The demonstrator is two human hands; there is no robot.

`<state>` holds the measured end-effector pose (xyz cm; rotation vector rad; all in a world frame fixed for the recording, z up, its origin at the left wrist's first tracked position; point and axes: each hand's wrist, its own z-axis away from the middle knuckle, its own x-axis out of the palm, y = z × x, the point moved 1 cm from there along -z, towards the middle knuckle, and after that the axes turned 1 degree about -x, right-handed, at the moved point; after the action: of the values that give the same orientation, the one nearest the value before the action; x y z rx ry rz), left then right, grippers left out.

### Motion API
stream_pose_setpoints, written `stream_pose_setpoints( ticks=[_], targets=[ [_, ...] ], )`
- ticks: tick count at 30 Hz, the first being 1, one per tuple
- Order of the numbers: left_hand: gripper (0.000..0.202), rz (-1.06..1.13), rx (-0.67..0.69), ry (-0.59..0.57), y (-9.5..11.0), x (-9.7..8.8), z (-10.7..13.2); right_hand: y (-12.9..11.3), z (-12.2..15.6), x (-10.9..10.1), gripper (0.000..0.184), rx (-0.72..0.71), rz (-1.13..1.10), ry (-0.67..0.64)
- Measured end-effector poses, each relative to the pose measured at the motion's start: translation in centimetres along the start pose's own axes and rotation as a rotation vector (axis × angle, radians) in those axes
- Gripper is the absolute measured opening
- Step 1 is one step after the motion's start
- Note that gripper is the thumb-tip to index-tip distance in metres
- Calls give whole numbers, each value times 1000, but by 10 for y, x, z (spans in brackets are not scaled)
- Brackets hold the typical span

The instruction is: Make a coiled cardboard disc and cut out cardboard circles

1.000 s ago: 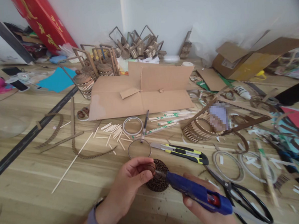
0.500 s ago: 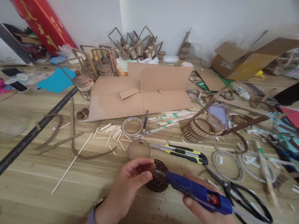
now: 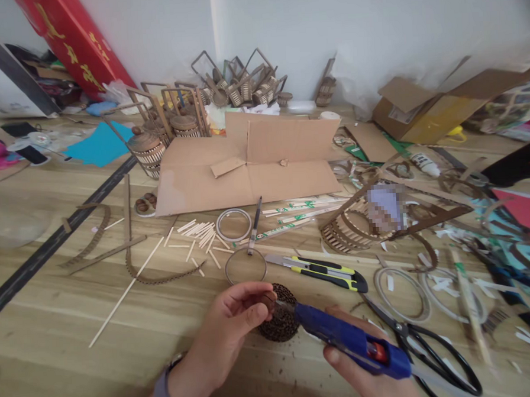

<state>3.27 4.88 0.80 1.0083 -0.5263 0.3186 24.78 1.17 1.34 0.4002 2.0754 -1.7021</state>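
Note:
Between the thumb and fingers of my left hand is a small round brown bead, partly hidden by the fingertips. My right hand is wrapped round a blue hot glue gun with a glue stick at its rear. The gun's nozzle points left and meets or nearly meets the bead; I cannot tell if they touch. Beneath both lies a dark round coiled disc on the wooden surface, with brown crumbs around it. A yellow-black utility knife and black-handled scissors lie nearby.
Beyond my hands are a wire ring, tape rolls, short sticks and a pen. Folded cardboard lies further back. Small lidded baskets stand behind it. A larger slatted basket lies to the right.
Both hands, the bead and the glue gun keep nearly the same pose. The whole view has shifted very slightly.

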Motion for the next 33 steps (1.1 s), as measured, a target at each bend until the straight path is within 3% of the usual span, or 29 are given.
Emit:
stream_pose_setpoints(
  ticks=[9,33],
  targets=[
    [35,55,-3,-23,-1,0,-1,2,2,0,38,68,14,11],
    [37,51,4,54,-2,1,-1,8,3,4,34,-31,-7,-3]
  ],
)
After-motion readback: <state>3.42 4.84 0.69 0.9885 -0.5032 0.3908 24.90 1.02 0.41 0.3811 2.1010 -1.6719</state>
